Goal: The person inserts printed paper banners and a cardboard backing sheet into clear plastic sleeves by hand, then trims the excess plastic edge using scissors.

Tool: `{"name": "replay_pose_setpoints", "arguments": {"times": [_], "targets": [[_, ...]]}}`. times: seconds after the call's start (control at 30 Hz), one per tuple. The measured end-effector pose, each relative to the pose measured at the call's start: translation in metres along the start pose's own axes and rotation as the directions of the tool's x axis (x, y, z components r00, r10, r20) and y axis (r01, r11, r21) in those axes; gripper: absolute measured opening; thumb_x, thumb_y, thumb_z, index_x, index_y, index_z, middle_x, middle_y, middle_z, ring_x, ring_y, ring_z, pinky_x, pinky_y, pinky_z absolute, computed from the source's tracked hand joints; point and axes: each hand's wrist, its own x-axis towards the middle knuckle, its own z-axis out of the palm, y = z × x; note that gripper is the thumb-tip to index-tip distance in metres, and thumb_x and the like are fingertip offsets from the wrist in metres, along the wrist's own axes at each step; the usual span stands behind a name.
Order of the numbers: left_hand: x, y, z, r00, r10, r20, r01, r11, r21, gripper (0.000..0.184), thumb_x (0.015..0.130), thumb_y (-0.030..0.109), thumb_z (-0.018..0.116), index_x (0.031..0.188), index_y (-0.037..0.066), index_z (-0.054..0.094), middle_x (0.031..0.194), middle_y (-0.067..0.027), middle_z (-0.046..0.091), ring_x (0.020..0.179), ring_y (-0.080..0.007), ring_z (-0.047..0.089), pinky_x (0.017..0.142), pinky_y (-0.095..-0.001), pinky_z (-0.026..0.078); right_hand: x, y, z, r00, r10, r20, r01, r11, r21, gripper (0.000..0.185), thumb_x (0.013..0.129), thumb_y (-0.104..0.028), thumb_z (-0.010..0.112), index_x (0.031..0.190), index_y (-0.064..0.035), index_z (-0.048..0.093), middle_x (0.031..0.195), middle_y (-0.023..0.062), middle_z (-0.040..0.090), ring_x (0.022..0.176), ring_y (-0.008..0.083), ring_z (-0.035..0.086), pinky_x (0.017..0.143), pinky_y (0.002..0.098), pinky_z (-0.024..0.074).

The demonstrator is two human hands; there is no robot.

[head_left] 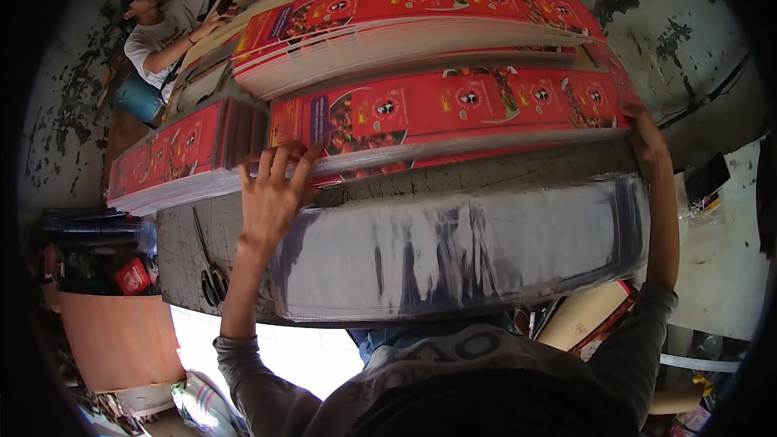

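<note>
Sheets, red with printed food pictures [166, 152], lay stacked at far left. Black-handled metal scissors [210, 273] rested on the dark, scratched table [180, 244]. My left hand [273, 194], fingers spread and bent, touched the long red printed stack [425, 109] near its left end. Clear plastic sheets [534, 235] lay nearer me. My right hand [645, 131] met the stack's right end; its finger closure was indeterminable.

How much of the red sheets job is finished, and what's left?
The back pile of red sheets already looks neatly stacked. In hand now: the left hand and right hand are at opposite ends of the middle pile, perhaps straightening it. The plastic sheets in front may be left for later. I can't tell how much remains.
</note>
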Motion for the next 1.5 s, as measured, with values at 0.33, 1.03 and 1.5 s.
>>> {"name": "replay_pose_setpoints", "arguments": {"times": [0.33, 1.03, 1.5], "targets": [[-0.002, 0.002, 0.017, 0.981, -0.087, -0.173, 0.098, 0.994, 0.052, 0.058, 0.063, 0.021, 0.068, 0.116, 0.021, 0.045, 0.103, 0.0005, 0.046, 0.091, -0.0159, 0.047, 0.079, -0.0387, 0.034, 0.013, 0.019, -0.022, 0.975, -0.220, 0.031, 0.210, 0.865, -0.455, 0.050, 0.081, -0.017, 0.049, 0.126, -0.0025, 0.035, 0.123, 0.0133, 0.042, 0.116, 0.0202, 0.037, 0.096, 0.0279, 0.0262], [-0.040, -0.095, -0.027, 0.904, -0.333, -0.268, 0.378, 0.915, 0.139, 0.048, 0.060, 0.044, 0.063, 0.100, 0.019, 0.055, 0.097, 0.0012, 0.050, 0.093, -0.0186, 0.048, 0.080, -0.0414, 0.033, -0.070, -0.054, 0.119, 0.631, -0.719, 0.290, 0.699, 0.365, -0.615, 0.023, 0.085, -0.017, 0.050, 0.105, -0.0058, 0.053, 0.111, 0.0067, 0.050, 0.092, 0.0145, 0.052, 0.076, 0.0250, 0.0412], [-0.038, -0.105, -0.032, 0.903, -0.296, -0.311, 0.371, 0.904, 0.215, 0.045, 0.056, 0.046, 0.063, 0.092, 0.020, 0.059, 0.093, 0.0065, 0.053, 0.089, -0.0156, 0.049, 0.079, -0.0420, 0.032, -0.066, -0.032, 0.103, 0.870, -0.427, 0.245, 0.489, 0.809, -0.325, 0.023, 0.085, -0.017, 0.050, 0.103, -0.0036, 0.055, 0.079, 0.0001, 0.056, 0.069, 0.0060, 0.050, 0.064, 0.0204, 0.0420]]}}
